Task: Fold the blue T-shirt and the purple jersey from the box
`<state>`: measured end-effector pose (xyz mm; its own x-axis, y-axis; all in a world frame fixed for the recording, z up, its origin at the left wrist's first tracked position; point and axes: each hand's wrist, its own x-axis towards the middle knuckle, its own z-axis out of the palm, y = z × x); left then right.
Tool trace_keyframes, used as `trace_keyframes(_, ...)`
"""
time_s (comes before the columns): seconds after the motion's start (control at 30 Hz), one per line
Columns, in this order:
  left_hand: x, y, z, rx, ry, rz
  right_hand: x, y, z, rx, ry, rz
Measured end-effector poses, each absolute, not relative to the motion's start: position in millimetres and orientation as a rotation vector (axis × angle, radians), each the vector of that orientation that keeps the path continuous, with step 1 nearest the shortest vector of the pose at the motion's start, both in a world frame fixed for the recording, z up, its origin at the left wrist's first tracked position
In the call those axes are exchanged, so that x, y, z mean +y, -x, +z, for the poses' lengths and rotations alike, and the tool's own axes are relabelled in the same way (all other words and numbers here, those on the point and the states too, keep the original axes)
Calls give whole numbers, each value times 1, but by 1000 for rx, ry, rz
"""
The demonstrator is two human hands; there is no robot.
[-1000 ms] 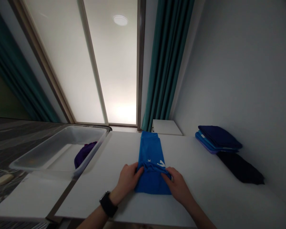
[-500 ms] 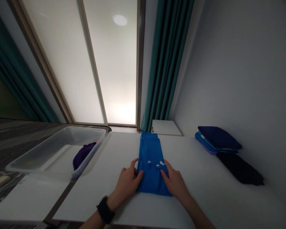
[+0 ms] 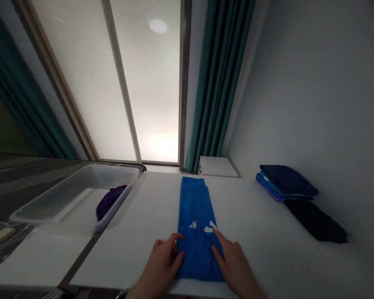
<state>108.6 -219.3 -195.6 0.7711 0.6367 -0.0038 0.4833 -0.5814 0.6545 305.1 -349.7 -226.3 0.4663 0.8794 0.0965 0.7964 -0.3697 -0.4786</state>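
A folded blue garment point(image 3: 196, 207) with white prints lies lengthwise on the white table point(image 3: 137, 245); its exact kind cannot be made out. The near end is doubled back, and that fold's edge runs just below the prints. At the left edge of this folded part, my left hand point(image 3: 162, 263) grips the cloth between thumb and fingers. My right hand point(image 3: 235, 263) holds the opposite edge, its index finger beside the larger white print. Some fingertips are hidden by the cloth and the hands.
A clear plastic bin point(image 3: 62, 187) at the left holds a purple cloth point(image 3: 109, 203). Against the right wall sits a stack of folded clothes point(image 3: 286, 180), with a black garment point(image 3: 316, 220) partly under it. A white cabinet point(image 3: 218, 166) stands beyond the table.
Both hands have come nearer to me with the garment's folded end. Its doubled part has slid toward the table's front edge, and more of the white prints shows.
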Motion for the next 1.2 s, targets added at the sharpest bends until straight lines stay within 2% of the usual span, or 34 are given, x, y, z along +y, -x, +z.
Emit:
trace_keyframes(0.23,-217,-104,-181,879,-2228,346,-352,-303,-219,-1359,2248,288)
trace_keyframes(0.47,-208,-122,-187,880,-2290,332,-347,-303,-219,-1406,2138,266)
trace_keyframes(0.7,-206,-123,-178,888,-2293,577,-340,-306,-199,-1394,2044,178)
trace_keyframes(1.03,-182,-140,-198,968,-2354,454,-308,-319,-205,-1455,2268,257)
trace_keyframes(1.2,-183,-138,-192,970,-2288,460,-306,-318,-202,-1464,2366,286)
